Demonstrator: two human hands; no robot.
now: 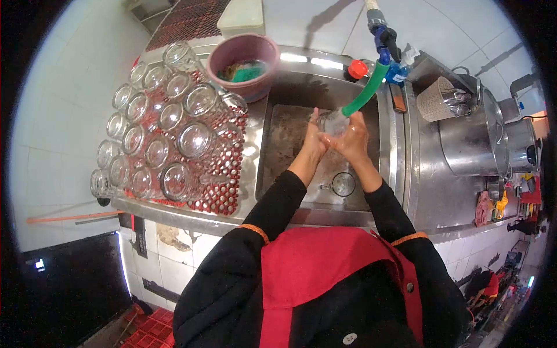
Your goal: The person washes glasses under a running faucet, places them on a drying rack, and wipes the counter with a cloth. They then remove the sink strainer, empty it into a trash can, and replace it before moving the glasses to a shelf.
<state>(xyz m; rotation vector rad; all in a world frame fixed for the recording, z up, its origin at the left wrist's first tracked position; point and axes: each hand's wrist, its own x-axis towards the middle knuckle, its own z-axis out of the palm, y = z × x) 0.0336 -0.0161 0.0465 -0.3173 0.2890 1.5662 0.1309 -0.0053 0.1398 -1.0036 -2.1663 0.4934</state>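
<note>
Hands meet over the steel sink point(284, 124): our left hand point(314, 141) and right hand point(352, 139) clasp a clear glass point(335, 123) between them, under the green hose point(365, 93). Another glass mug point(342, 184) lies in the basin below. Rinsed mugs point(168, 139) crowd the draining mat to our left.

No lettering, number, brand or sign can be read anywhere in the head view; the blue bottle point(398, 73) by the green hose point(365, 90) carries a label too small and blurred to make out; the pink bowl point(243, 58), the glass mugs point(168, 139) on the draining board and the steel pots point(473, 139) show no print; the dark panels on the tiles below the counter are unreadable
</note>
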